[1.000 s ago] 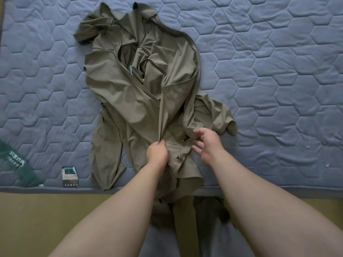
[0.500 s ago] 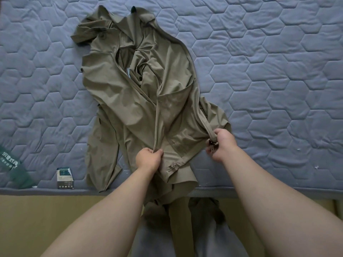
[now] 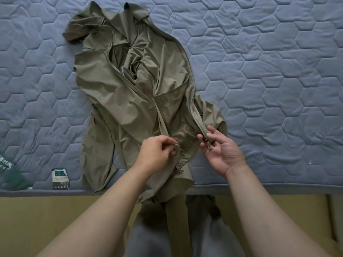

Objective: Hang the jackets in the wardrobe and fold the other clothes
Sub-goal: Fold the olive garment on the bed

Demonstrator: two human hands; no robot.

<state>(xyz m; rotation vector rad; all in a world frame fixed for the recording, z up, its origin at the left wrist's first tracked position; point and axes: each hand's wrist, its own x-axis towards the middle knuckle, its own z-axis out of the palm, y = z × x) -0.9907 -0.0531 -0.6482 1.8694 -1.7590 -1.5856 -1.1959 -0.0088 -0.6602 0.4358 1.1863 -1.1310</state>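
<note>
An olive green jacket (image 3: 130, 93) lies crumpled and open on the blue quilted mattress (image 3: 269, 80), its hood at the far end and its hem hanging over the near edge. My left hand (image 3: 157, 154) pinches the bottom end of the left zipper edge. My right hand (image 3: 222, 151), palm up, holds the right zipper edge near its metal slider (image 3: 208, 144) between thumb and fingers. The two hands are a short gap apart above the hem.
A small white and green box (image 3: 60, 178) stands near the mattress front edge at the left. A dark green item (image 3: 9, 173) lies at the far left edge. A tan floor strip (image 3: 55, 219) runs below the mattress.
My right hand has turned palm up, showing the zipper slider in its fingers. My left hand has shifted right along the left zipper edge and now pinches its end.
</note>
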